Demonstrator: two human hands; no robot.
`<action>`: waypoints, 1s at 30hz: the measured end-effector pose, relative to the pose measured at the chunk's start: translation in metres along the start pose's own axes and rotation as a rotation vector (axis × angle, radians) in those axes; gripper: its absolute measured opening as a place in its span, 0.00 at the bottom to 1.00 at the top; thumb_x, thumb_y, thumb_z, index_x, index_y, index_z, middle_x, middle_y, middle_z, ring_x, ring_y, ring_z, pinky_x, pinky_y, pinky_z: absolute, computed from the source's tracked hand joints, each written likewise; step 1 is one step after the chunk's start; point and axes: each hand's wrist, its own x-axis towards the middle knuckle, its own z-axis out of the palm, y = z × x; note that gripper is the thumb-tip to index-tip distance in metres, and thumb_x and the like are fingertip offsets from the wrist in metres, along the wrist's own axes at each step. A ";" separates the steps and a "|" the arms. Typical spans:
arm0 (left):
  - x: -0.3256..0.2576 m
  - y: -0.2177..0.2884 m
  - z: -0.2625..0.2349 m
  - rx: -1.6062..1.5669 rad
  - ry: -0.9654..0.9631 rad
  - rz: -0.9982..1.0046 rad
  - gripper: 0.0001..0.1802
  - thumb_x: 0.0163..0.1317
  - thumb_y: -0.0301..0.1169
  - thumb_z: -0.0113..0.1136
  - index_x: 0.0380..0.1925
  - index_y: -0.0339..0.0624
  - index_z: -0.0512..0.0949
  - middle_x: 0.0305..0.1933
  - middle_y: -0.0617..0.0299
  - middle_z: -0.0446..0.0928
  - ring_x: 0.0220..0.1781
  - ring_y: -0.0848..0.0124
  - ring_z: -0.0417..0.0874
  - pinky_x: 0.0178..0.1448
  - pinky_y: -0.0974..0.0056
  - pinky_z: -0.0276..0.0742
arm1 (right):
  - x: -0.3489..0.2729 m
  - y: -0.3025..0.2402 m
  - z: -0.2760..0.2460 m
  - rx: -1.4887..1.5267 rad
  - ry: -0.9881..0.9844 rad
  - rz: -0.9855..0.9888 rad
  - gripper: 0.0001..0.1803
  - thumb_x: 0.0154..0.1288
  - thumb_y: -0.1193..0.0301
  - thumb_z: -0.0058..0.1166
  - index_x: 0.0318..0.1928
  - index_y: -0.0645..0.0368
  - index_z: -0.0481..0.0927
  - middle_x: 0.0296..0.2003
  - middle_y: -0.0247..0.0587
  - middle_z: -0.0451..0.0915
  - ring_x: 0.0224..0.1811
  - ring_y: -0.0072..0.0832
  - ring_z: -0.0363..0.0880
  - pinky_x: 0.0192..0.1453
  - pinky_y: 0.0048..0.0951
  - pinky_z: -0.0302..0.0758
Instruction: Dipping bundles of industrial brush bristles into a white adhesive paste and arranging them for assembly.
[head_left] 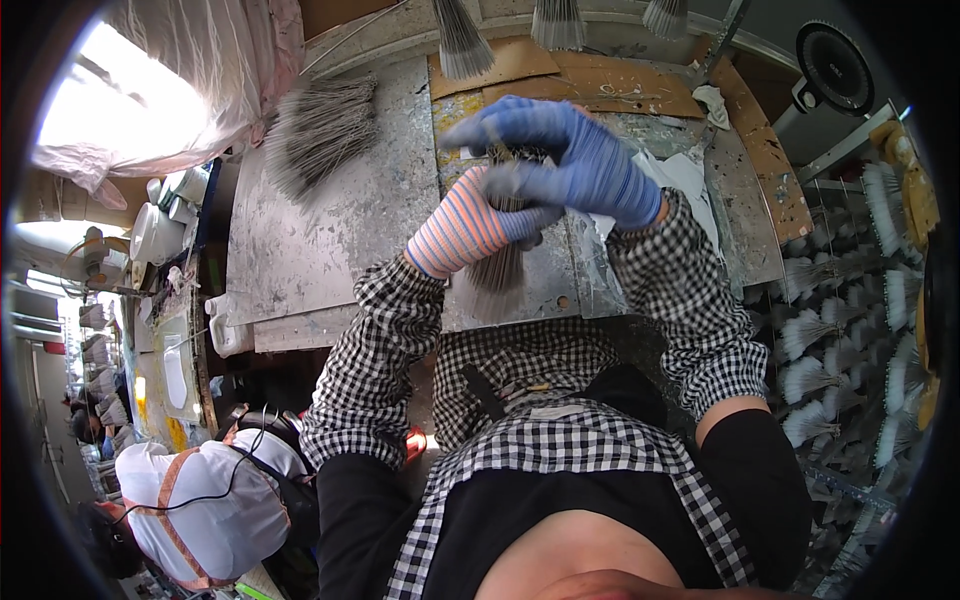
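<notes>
My left hand (462, 226), in a white and orange striped glove with grey fingertips, is closed around a bundle of thin grey wire-like strands (497, 278). The strands point down toward the table's near edge, their lower ends blurred. Over the bundle's upper end is my right hand (592, 168), in a blue glove. Its fingers and thumb are spread apart on either side of the dark top and smeared by motion; whether they touch it I cannot tell. A larger pile of similar grey strands (322, 135) lies to the left on the paint-spotted worktable (300, 265).
Several strand bundles (462, 45) hang at the far edge, above cardboard (625, 85). Crumpled white paper (683, 178) lies right of my hands. A round black fan (835, 68) stands far right, above racks of pale tufts (815, 335). At left are a white jug (232, 325) and another person (215, 500).
</notes>
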 end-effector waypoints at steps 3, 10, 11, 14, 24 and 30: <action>0.004 -0.016 -0.008 0.390 -0.093 0.387 0.12 0.60 0.31 0.71 0.39 0.35 0.81 0.35 0.62 0.84 0.34 0.74 0.85 0.37 0.68 0.82 | 0.005 -0.021 0.017 -0.412 0.075 -0.152 0.24 0.58 0.77 0.65 0.57 0.59 0.80 0.39 0.41 0.83 0.47 0.32 0.84 0.56 0.37 0.81; -0.015 -0.053 0.042 -0.766 0.268 0.036 0.26 0.57 0.23 0.71 0.55 0.37 0.71 0.50 0.57 0.81 0.54 0.69 0.83 0.55 0.62 0.83 | 0.017 -0.027 0.023 -0.527 0.297 -0.500 0.38 0.59 0.76 0.65 0.68 0.60 0.63 0.45 0.42 0.80 0.41 0.30 0.84 0.47 0.31 0.84; -0.018 -0.069 0.038 -0.612 0.306 0.072 0.27 0.57 0.22 0.71 0.55 0.37 0.70 0.51 0.57 0.80 0.55 0.69 0.83 0.56 0.62 0.83 | 0.019 -0.035 0.027 -0.540 0.301 -0.492 0.39 0.59 0.75 0.65 0.70 0.59 0.62 0.46 0.42 0.80 0.43 0.30 0.83 0.50 0.31 0.82; -0.026 -0.050 0.041 -0.305 0.457 0.073 0.28 0.57 0.25 0.72 0.55 0.38 0.69 0.54 0.57 0.79 0.55 0.65 0.82 0.62 0.59 0.80 | 0.007 -0.050 0.005 -0.524 0.348 -0.458 0.38 0.61 0.72 0.64 0.70 0.60 0.63 0.47 0.41 0.79 0.50 0.28 0.80 0.59 0.29 0.76; -0.020 -0.094 0.078 -1.908 0.224 -0.053 0.23 0.69 0.46 0.54 0.53 0.39 0.76 0.49 0.52 0.79 0.47 0.61 0.83 0.45 0.61 0.85 | -0.096 -0.031 0.016 0.042 0.664 0.158 0.15 0.70 0.76 0.57 0.56 0.64 0.77 0.44 0.37 0.82 0.46 0.21 0.81 0.54 0.25 0.78; -0.029 -0.084 0.098 -1.616 0.574 -0.144 0.16 0.69 0.38 0.56 0.49 0.38 0.76 0.45 0.56 0.79 0.45 0.67 0.81 0.37 0.67 0.83 | -0.119 -0.021 0.023 0.049 0.712 0.332 0.11 0.71 0.76 0.58 0.52 0.64 0.79 0.44 0.36 0.82 0.44 0.22 0.82 0.53 0.26 0.79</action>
